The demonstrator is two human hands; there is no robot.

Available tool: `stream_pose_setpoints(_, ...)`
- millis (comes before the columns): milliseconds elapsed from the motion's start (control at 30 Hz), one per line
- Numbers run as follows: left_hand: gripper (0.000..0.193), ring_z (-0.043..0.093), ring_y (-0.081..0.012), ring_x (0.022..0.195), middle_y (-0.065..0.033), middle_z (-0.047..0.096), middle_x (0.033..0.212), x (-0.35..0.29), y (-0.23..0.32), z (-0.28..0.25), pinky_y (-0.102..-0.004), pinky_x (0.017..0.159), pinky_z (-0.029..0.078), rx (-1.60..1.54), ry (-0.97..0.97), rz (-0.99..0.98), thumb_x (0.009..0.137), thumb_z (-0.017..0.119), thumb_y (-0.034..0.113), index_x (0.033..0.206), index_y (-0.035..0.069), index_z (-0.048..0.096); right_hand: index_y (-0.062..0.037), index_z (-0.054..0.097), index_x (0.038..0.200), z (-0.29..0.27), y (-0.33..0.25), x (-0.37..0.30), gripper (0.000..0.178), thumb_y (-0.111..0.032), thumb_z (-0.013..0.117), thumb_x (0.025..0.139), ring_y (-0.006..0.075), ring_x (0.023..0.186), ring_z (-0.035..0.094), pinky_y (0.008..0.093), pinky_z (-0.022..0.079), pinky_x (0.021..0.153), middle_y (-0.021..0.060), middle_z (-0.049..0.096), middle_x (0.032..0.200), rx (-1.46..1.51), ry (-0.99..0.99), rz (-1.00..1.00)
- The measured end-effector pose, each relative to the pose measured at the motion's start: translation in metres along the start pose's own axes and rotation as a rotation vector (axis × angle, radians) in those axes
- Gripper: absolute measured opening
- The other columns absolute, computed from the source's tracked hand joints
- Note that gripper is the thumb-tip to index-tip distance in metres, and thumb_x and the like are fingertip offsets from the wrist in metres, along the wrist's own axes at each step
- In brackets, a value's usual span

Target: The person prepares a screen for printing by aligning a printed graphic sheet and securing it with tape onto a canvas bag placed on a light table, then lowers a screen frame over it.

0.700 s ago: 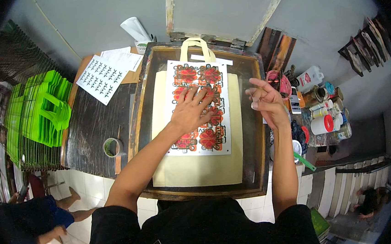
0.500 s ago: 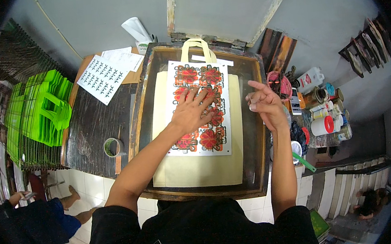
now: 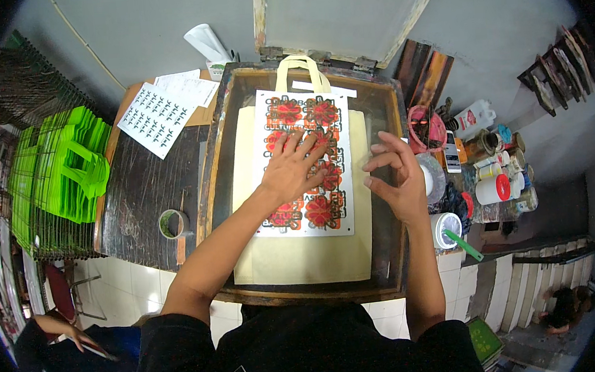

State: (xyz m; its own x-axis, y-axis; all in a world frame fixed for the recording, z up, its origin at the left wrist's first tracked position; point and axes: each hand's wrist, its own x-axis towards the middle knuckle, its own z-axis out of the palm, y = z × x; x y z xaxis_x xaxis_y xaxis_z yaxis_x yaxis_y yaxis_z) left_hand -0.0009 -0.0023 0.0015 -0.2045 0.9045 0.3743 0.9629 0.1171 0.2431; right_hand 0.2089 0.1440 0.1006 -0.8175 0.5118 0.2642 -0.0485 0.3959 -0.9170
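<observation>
- 2 hands: L hand [image 3: 289, 169] flat on sheet [image 3: 329, 176], fingers spread; R hand [image 3: 399, 185] raised, fingers bent, thumb apart, nr bag's [image 3: 303, 264] R edge.
- Sheet lies on bag, inside frame [image 3: 334, 297]; bag shows past sheet L, R & btm.
- Dark strip [image 3: 388, 249] open btwn bag & frame's R rim.
- Bench [image 3: 127, 192] L: dark, worn, roomy; papers [image 3: 158, 120] up top, tape [image 3: 184, 225] nr frame.
- R side tight: tubs [image 3: 490, 190], phone [image 3: 452, 158].
- Gray wall [image 3: 152, 29], white tile floor [image 3: 134, 283].
</observation>
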Motion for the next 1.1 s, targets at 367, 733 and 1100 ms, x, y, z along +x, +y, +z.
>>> stream_pose_setpoints(367, 0.052, 0.040, -0.0397, 0.142, -0.0147, 0.050, 0.150, 0.003, 0.003, -0.001, -0.0571, 0.120, 0.027, 0.011, -0.040, 0.003, 0.099, 0.057, 0.043, 0.146, 0.019, 0.056, -0.0016, 0.045, 0.142, 0.016, 0.039, 0.008, 0.066, -0.010, 0.079, 0.086, 0.0091, 0.048, 0.051, 0.0271, 0.035, 0.036, 0.0034, 0.061, 0.082, 0.555, -0.093, 0.793)
stream_pose_setpoints(733, 0.047, 0.038, -0.0418, 0.142, -0.0157, 0.048, 0.149, 0.001, 0.000, -0.001, -0.0604, 0.119, 0.028, 0.022, -0.023, 0.057, 0.099, 0.060, 0.040, 0.143, 0.025, 0.059, -0.0025, 0.050, 0.130, 0.031, 0.065, 0.070, 0.050, -0.009, 0.075, 0.086, 0.0097, 0.044, 0.045, 0.0288, 0.032, 0.038, 0.0020, 0.054, 0.071, 0.195, -0.231, 0.726)
stream_pose_setpoints(1100, 0.046, 0.035, -0.0407, 0.145, -0.0164, 0.047, 0.152, 0.001, 0.000, -0.004, -0.0606, 0.120, 0.025, 0.016, -0.059, 0.040, 0.100, 0.058, 0.043, 0.139, 0.019, 0.063, -0.0003, 0.054, 0.126, 0.035, 0.072, 0.068, 0.045, -0.004, 0.073, 0.086, 0.0062, 0.050, 0.049, 0.0234, 0.033, 0.038, 0.0026, 0.063, 0.080, 0.324, -0.154, 0.563)
